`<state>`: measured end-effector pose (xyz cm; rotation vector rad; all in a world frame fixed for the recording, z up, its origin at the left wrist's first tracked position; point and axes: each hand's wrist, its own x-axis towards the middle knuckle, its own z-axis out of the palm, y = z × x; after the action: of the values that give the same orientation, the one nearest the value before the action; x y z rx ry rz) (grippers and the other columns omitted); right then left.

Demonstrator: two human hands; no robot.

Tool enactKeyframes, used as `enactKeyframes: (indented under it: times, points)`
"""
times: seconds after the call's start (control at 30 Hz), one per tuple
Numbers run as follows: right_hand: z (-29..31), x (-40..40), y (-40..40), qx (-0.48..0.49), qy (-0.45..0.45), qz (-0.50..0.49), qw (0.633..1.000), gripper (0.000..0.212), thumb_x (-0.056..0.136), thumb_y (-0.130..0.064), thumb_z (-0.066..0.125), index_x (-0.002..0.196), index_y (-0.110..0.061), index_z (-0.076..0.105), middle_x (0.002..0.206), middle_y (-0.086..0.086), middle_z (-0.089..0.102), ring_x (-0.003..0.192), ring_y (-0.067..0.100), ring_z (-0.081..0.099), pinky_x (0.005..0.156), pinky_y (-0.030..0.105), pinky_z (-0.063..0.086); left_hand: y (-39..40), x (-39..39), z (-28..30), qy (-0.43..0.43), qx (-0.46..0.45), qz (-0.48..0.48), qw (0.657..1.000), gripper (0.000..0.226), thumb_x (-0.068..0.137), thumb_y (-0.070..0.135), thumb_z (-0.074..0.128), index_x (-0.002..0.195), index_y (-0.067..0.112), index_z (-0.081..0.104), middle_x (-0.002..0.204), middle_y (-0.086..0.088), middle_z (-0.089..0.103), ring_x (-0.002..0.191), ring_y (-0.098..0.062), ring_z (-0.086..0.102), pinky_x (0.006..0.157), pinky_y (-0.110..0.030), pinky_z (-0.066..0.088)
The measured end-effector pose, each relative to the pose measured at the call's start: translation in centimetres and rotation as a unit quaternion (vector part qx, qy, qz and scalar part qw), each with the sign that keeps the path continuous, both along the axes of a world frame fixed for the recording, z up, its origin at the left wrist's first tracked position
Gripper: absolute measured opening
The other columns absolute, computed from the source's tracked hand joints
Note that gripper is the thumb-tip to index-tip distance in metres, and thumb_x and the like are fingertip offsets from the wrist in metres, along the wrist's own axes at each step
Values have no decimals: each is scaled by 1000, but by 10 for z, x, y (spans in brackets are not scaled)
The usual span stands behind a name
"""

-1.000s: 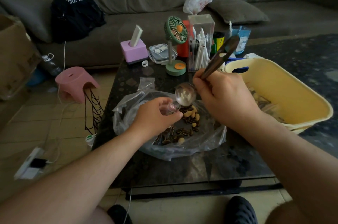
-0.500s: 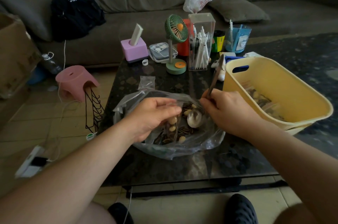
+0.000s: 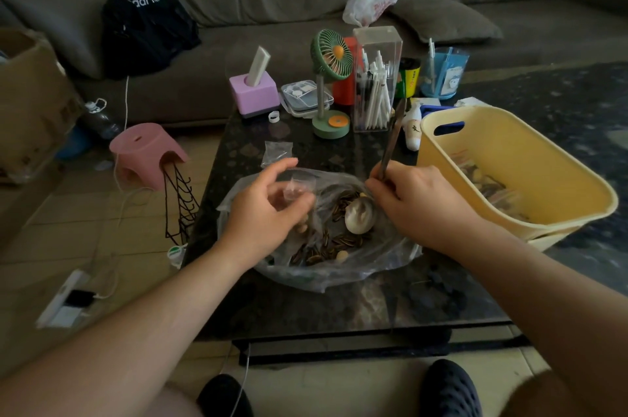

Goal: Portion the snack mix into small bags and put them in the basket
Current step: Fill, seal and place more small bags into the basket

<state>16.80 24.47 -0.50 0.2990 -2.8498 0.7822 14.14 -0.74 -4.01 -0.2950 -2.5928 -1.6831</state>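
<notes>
Holding small bag [image 3: 299,190] left hand [image 3: 261,216], spoon [image 3: 360,216] right hand [image 3: 418,205]

On the dark table [image 3: 339,307], a large clear bag [image 3: 384,256] of snack mix [image 3: 326,243] lies open at centre. The right hand [image 3: 418,202] grips a spoon [image 3: 360,216] by its handle, the bowl resting in the seeds. At the spoon's nine o'clock, the left hand [image 3: 265,209] pinches a small clear bag [image 3: 297,190] over the mix. At three o'clock stands a yellow basket [image 3: 482,192] holding filled bags. A green fan [image 3: 331,76] stands at twelve o'clock.
</notes>
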Motion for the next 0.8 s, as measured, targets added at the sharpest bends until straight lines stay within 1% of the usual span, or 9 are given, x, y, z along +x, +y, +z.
enactKeyframes:
  times: [0.1, 0.17, 0.2, 0.3, 0.47, 0.53, 0.63, 0.73, 0.8]
  points:
    - [0, -1, -2, 12, -8, 3, 1000, 20, 107, -38, 53, 98, -23, 62, 74, -11, 59, 67, 3, 57, 57, 20, 40, -6, -4, 2, -74, -46, 7, 996, 39, 98, 35, 72, 132, 49, 61, 99, 4, 77, 84, -15, 75, 82, -42, 64]
    - [0, -1, -3, 12, -24, 4, 1000, 22, 107, -39, 52, 94, -23, 61, 73, -10, 60, 66, 3, 58, 56, 19, 38, -5, -5, -1, -115, -74, -1, 991, 35, 100, 30, 68, 131, 46, 61, 98, -3, 76, 80, -22, 74, 70, -35, 61]
    - [1, -1, -3, 10, -36, 4, 999, 23, 107, -40, 51, 92, -24, 60, 73, -9, 60, 66, 4, 58, 56, 19, 38, -4, -4, -4, -122, -89, -9, 989, 34, 101, 30, 67, 132, 45, 61, 100, -1, 76, 79, -19, 74, 68, -31, 59]
    - [0, 1, -3, 15, -58, -2, 998, 26, 107, -43, 51, 88, -27, 59, 73, -8, 62, 66, 5, 59, 55, 17, 38, -1, -2, -11, -110, -101, -18, 989, 32, 103, 37, 66, 132, 46, 59, 110, 8, 73, 91, -6, 72, 88, -34, 62]
    - [0, 3, 3, -26, -51, -43, 997, 23, 106, -42, 53, 93, -26, 64, 75, -9, 64, 64, 1, 61, 51, 13, 41, 15, -3, -9, -46, -78, -48, 995, 44, 100, 44, 69, 141, 46, 55, 118, 18, 70, 101, 7, 67, 90, -24, 57]
    - [1, 3, 6, -26, -49, -56, 997, 22, 106, -41, 54, 95, -25, 64, 75, -9, 65, 66, 1, 61, 52, 14, 41, 24, -10, -9, -21, -77, -53, 995, 50, 99, 42, 71, 145, 43, 53, 120, 19, 71, 106, 7, 66, 93, -23, 56]
    - [5, 3, 12, -48, -67, -75, 994, 20, 106, -42, 54, 93, -30, 63, 75, -7, 69, 68, 6, 66, 58, 21, 45, 36, -24, -13, -8, -76, -63, 995, 49, 103, 44, 63, 150, 44, 48, 134, 14, 68, 118, -1, 65, 102, -35, 56]
    - [6, 3, 9, -148, -134, -82, 976, 23, 106, -41, 54, 93, -26, 65, 75, -1, 75, 65, 10, 72, 63, 28, 58, 48, -35, -17, -24, -79, -71, 994, 49, 106, 45, 59, 152, 46, 43, 141, 7, 64, 122, -9, 64, 106, -42, 54]
    - [3, 2, 4, -162, -160, -71, 971, 21, 106, -38, 56, 95, -24, 67, 76, 0, 76, 65, 9, 72, 61, 24, 60, 54, -41, -22, -27, -101, -74, 992, 50, 105, 42, 62, 152, 43, 43, 139, 5, 65, 120, -12, 64, 106, -43, 54]
